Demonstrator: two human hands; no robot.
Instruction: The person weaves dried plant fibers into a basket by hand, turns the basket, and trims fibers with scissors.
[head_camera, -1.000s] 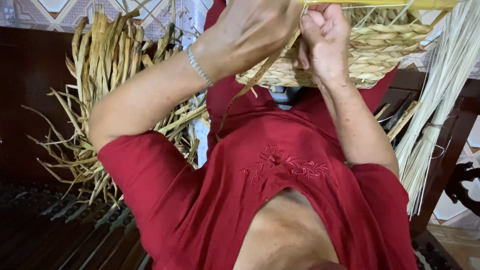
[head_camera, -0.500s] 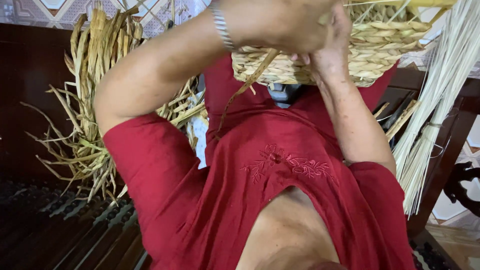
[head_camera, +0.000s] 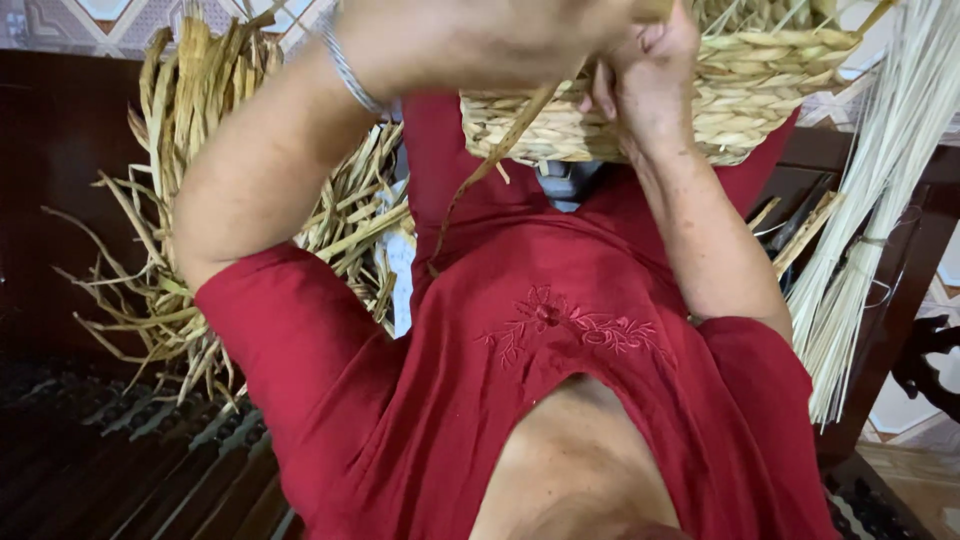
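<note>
Woven basket (head_camera: 740, 90) held up above red-shirted lap, both hands at its rim: right hand (head_camera: 650, 85) pinching rim, left hand (head_camera: 480, 40) closed around loose straw strand (head_camera: 500, 150) dangling below. Dried straw bundle (head_camera: 200, 200) beside left arm.

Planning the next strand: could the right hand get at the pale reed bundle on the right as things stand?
Probably yes: nothing lies between the right hand and the pale reed bundle. But it grips the woven basket, so it must let go first.
</note>
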